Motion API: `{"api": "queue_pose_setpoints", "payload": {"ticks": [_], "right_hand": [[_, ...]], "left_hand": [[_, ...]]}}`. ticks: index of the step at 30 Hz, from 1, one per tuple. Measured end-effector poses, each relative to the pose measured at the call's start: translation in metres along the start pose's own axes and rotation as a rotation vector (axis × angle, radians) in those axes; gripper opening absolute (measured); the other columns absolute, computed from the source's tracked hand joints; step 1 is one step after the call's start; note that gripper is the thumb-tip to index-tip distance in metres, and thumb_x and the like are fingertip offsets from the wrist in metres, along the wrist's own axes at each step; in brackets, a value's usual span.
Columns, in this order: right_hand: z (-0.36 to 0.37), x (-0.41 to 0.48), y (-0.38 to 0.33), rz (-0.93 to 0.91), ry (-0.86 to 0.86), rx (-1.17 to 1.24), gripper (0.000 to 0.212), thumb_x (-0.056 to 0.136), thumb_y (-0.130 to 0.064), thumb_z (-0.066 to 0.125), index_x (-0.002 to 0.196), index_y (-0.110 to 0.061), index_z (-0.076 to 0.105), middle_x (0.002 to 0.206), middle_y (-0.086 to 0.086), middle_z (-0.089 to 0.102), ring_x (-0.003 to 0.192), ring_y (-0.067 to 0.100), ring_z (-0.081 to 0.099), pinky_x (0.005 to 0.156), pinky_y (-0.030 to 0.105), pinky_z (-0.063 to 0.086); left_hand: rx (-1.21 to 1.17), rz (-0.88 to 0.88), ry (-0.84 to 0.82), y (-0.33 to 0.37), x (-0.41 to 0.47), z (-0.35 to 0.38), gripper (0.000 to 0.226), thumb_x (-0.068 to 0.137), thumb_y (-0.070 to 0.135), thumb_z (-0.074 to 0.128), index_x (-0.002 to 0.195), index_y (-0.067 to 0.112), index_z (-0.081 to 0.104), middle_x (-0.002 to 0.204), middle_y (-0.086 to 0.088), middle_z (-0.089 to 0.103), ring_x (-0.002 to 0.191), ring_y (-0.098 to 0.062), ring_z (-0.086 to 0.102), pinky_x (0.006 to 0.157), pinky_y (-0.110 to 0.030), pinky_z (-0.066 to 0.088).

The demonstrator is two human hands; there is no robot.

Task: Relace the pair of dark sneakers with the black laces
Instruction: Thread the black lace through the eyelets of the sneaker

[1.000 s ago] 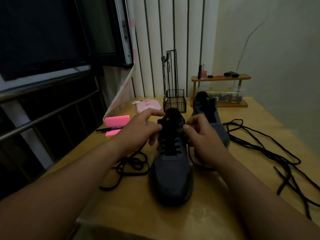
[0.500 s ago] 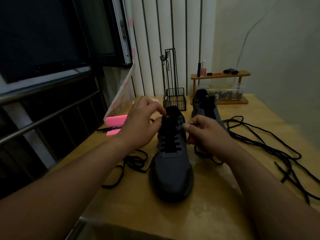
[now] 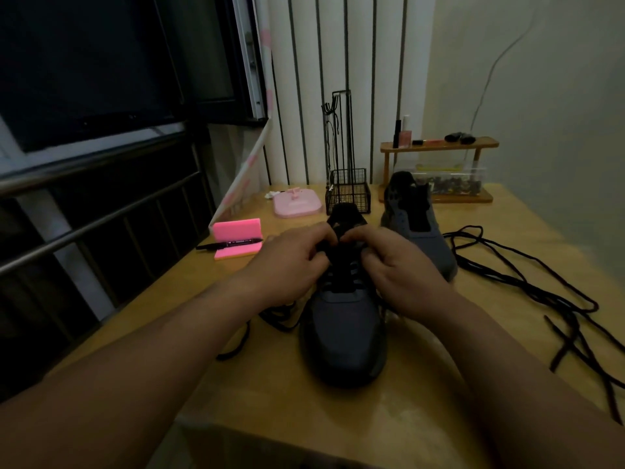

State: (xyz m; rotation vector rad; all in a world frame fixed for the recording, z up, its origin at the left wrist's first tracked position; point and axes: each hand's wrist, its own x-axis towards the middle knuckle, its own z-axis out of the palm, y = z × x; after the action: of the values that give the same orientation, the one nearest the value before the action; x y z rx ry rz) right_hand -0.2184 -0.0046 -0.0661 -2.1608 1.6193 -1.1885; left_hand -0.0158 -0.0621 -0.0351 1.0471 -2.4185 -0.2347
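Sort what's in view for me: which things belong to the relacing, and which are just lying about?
Job: near sneaker; threaded lace, pinched by left hand and right hand; far sneaker; loose lace.
Lying about: pink block, marker, pink stand, wire basket, wooden shelf.

Near sneaker point(image 3: 343, 333) dark grey, threaded lace point(image 3: 341, 286) black. Far sneaker point(image 3: 439, 252) grey, black tongue point(image 3: 417, 218). Loose laces point(image 3: 527, 282) right, black. Bench point(image 3: 270, 384) yellow-tan wood. Left: hot-pink block point(image 3: 236, 230), black marker point(image 3: 233, 244), pale pink stand point(image 3: 297, 204). Far wall point(image 3: 333, 62) white with dark vertical stripes. Wire basket point(image 3: 348, 194) black. Far shelf point(image 3: 439, 145) brown wood.
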Motion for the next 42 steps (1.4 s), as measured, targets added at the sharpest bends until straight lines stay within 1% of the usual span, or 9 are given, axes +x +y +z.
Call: {"api": "queue_pose_setpoints", "payload": {"ticks": [4,8,11,14,18,23,31,37,42], "right_hand": [[-0.001,0.005,-0.005,-0.005,0.056,-0.06,0.018,0.1,-0.018,0.046,0.104,-0.033,0.056,0.091,-0.01,0.06,0.081,0.006,0.054,0.066,0.037,0.046],[-0.001,0.004,-0.002,0.094,0.052,0.118,0.021,0.098,-0.012,0.044,0.087,-0.028,0.051,0.073,-0.01,0.053,0.064,0.006,0.046,0.059,0.03,0.035],[-0.005,0.002,-0.005,0.217,0.058,0.403,0.025,0.1,-0.002,0.041,0.098,-0.019,0.059,0.076,-0.001,0.056,0.064,0.007,0.05,0.061,0.026,0.043],[-0.009,0.002,-0.011,0.258,0.066,0.495,0.027,0.102,-0.004,0.048,0.112,-0.026,0.061,0.085,0.005,0.068,0.071,0.014,0.063,0.064,0.023,0.052],[-0.018,0.004,-0.013,0.232,-0.041,0.148,0.016,0.098,-0.012,0.061,0.1,-0.027,0.063,0.092,0.0,0.068,0.082,0.018,0.066,0.07,0.035,0.055],[-0.018,-0.005,-0.017,0.172,-0.121,-0.009,0.011,0.098,-0.021,0.068,0.099,-0.031,0.064,0.091,-0.009,0.066,0.081,0.002,0.062,0.066,0.018,0.048],[-0.015,0.007,-0.028,-0.066,-0.238,-0.386,0.007,0.104,-0.027,0.055,0.098,-0.029,0.053,0.098,-0.009,0.049,0.087,0.013,0.051,0.078,0.038,0.049],[-0.021,0.005,-0.029,-0.053,-0.267,-0.331,0.004,0.105,-0.023,0.054,0.109,-0.024,0.056,0.105,-0.007,0.052,0.092,0.012,0.053,0.081,0.035,0.05],[-0.026,0.006,-0.03,-0.119,-0.276,-0.376,0.011,0.103,-0.018,0.057,0.11,-0.024,0.063,0.109,-0.003,0.057,0.096,0.017,0.057,0.081,0.037,0.053]], "left_hand": [[-0.023,-0.04,-0.09,-0.007,0.0,-0.001,0.016,0.095,0.019,0.057,0.096,0.034,0.06,0.1,0.011,0.062,0.094,-0.012,0.057,0.094,-0.049,0.049],[-0.149,-0.065,-0.201,-0.009,0.005,-0.01,0.019,0.096,0.014,0.058,0.097,0.032,0.064,0.101,0.009,0.065,0.091,-0.007,0.06,0.085,-0.037,0.052],[-0.251,-0.053,-0.222,-0.012,0.004,-0.013,0.021,0.099,0.013,0.061,0.103,0.033,0.066,0.099,0.013,0.066,0.089,0.0,0.061,0.079,-0.027,0.049],[-0.246,-0.009,-0.153,-0.013,-0.004,-0.01,0.029,0.1,0.018,0.065,0.119,0.039,0.059,0.102,0.012,0.065,0.096,-0.004,0.063,0.082,-0.023,0.054],[-0.186,0.09,-0.043,-0.011,-0.014,-0.007,0.032,0.096,0.02,0.07,0.119,0.038,0.055,0.107,0.012,0.057,0.101,-0.006,0.058,0.086,-0.025,0.052],[-0.12,0.133,-0.071,-0.009,-0.013,-0.002,0.017,0.095,0.025,0.07,0.106,0.034,0.062,0.107,0.012,0.051,0.098,-0.003,0.056,0.091,-0.035,0.052],[-0.094,0.092,-0.02,-0.009,-0.016,0.017,0.024,0.09,0.045,0.072,0.104,0.041,0.053,0.106,0.014,0.047,0.099,-0.01,0.054,0.091,-0.044,0.053],[-0.05,0.069,0.163,-0.009,-0.033,0.031,0.036,0.09,0.055,0.063,0.121,0.039,0.054,0.115,0.014,0.044,0.109,-0.008,0.048,0.1,-0.043,0.047],[-0.19,0.029,0.157,-0.014,-0.042,0.046,0.052,0.086,0.066,0.06,0.132,0.045,0.05,0.121,0.015,0.04,0.12,-0.01,0.049,0.106,-0.047,0.047]]}}
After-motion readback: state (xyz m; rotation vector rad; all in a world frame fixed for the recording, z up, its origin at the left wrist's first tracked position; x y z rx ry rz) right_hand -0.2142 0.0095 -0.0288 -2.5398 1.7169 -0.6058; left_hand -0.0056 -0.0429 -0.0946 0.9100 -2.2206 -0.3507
